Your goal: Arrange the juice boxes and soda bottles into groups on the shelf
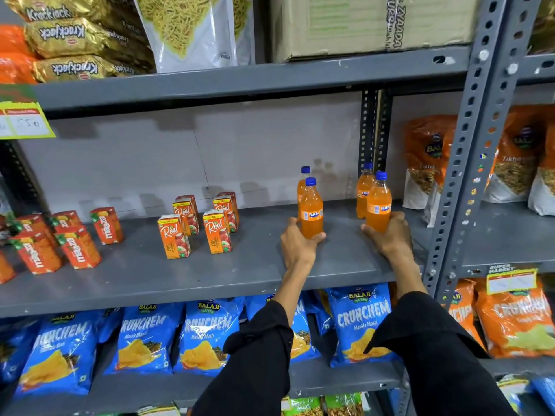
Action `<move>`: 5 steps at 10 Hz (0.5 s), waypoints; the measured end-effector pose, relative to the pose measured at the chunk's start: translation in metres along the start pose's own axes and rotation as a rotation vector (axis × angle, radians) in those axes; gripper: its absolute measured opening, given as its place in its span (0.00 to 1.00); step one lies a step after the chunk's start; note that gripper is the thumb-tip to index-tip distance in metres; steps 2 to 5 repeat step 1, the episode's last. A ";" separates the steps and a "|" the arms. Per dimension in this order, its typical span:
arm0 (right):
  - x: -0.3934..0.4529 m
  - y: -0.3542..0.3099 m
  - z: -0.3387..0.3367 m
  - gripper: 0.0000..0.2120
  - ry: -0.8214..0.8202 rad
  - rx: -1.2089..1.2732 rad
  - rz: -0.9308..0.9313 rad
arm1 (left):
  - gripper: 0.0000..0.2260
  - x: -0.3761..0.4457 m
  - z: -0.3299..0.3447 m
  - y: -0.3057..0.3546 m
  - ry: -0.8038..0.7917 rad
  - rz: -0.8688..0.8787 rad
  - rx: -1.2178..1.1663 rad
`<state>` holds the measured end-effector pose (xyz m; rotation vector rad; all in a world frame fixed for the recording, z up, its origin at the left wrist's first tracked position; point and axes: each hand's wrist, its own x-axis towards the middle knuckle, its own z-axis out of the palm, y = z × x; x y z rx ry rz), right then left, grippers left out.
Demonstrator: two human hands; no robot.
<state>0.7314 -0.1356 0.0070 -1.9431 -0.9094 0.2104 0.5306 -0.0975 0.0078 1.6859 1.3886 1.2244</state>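
On the grey middle shelf (144, 274) stand several orange Fanta bottles with blue caps. My left hand (295, 246) grips the base of the front left bottle (311, 210); another bottle (302, 183) stands just behind it. My right hand (390, 235) grips the base of the front right bottle (379, 202), with one more bottle (364, 192) behind. Left of the bottles, several orange Real apple juice boxes (174, 237) stand in two rows. Further left, several red Maaza juice boxes (76, 246) stand in a loose cluster.
Blue Crunchem chip bags (144, 340) fill the shelf below. Krackjack packs (69, 40) and a cardboard box (369, 25) sit on the shelf above. A perforated grey upright (462, 163) divides off the right bay with orange snack bags (426, 157).
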 end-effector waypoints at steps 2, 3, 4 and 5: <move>-0.012 0.000 0.003 0.42 0.128 -0.032 -0.017 | 0.31 -0.001 -0.003 -0.006 -0.035 0.017 -0.037; -0.012 0.000 0.003 0.42 0.128 -0.032 -0.017 | 0.31 -0.001 -0.003 -0.006 -0.035 0.017 -0.037; -0.012 0.000 0.003 0.42 0.128 -0.032 -0.017 | 0.31 -0.001 -0.003 -0.006 -0.035 0.017 -0.037; -0.012 0.000 0.003 0.42 0.128 -0.032 -0.017 | 0.31 -0.001 -0.003 -0.006 -0.035 0.017 -0.037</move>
